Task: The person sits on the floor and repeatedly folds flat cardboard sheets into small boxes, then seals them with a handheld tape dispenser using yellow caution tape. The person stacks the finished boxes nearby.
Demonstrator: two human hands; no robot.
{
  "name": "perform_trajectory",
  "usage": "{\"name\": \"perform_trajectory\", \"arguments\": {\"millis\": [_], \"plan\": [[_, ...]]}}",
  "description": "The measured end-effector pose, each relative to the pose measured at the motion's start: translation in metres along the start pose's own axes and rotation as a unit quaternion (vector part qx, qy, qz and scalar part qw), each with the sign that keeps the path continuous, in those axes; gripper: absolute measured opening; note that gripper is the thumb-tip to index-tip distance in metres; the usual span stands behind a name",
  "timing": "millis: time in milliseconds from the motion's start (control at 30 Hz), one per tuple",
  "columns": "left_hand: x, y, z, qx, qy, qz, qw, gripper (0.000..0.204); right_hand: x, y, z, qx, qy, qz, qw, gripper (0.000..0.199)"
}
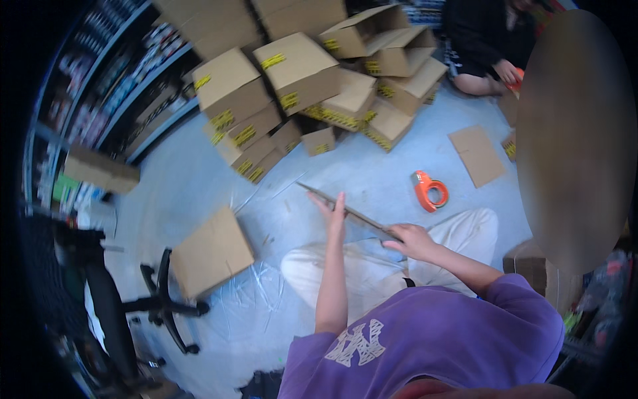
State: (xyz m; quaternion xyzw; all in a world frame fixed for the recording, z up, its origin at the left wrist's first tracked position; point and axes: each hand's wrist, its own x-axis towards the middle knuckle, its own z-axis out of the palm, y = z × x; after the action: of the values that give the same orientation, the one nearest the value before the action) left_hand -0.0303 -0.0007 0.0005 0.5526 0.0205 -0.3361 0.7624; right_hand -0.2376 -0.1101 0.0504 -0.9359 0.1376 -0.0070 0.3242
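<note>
A flat piece of cardboard (365, 219), seen nearly edge-on, slants over my crossed legs. My left hand (335, 214) grips it near its middle, thumb up on one side and fingers partly hidden behind it. At its lower right end my right hand (413, 242) holds it, fingers along the top and thumb below. Beyond my knee, on the floor, lies an orange tape dispenser (421, 189). Farther right is a flat cardboard sheet (477, 156), apart from my hands.
Taped cardboard boxes (296, 70) are stacked ahead. Left stand loaded shelves (109, 86), a wheeled chair base (159, 302) and a flattened carton (212, 256). Another person's hand (508, 71) touches something orange at the far right. A blurred brown oval (578, 139) covers the right side.
</note>
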Motion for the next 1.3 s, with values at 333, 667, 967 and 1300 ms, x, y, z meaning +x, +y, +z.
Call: {"name": "perform_trajectory", "arguments": {"millis": [333,667,967,1300], "plan": [[0.033,-0.024,-0.036,0.172,0.060,0.055,0.982,0.102,0.085,0.052,0.012,0.396,-0.082,0.180,0.897,0.064],[0.028,-0.018,-0.020,0.141,0.021,0.011,0.990,0.104,0.106,0.038,0.040,0.435,0.004,0.023,0.900,0.042],[0.022,0.000,0.001,0.177,0.078,0.043,0.980,0.097,0.098,0.038,0.001,0.148,0.139,0.020,0.979,0.023],[-0.016,0.040,-0.040,0.462,-0.080,0.232,0.852,0.065,0.060,0.061,-0.025,-0.117,0.109,0.131,0.978,0.065]]}}
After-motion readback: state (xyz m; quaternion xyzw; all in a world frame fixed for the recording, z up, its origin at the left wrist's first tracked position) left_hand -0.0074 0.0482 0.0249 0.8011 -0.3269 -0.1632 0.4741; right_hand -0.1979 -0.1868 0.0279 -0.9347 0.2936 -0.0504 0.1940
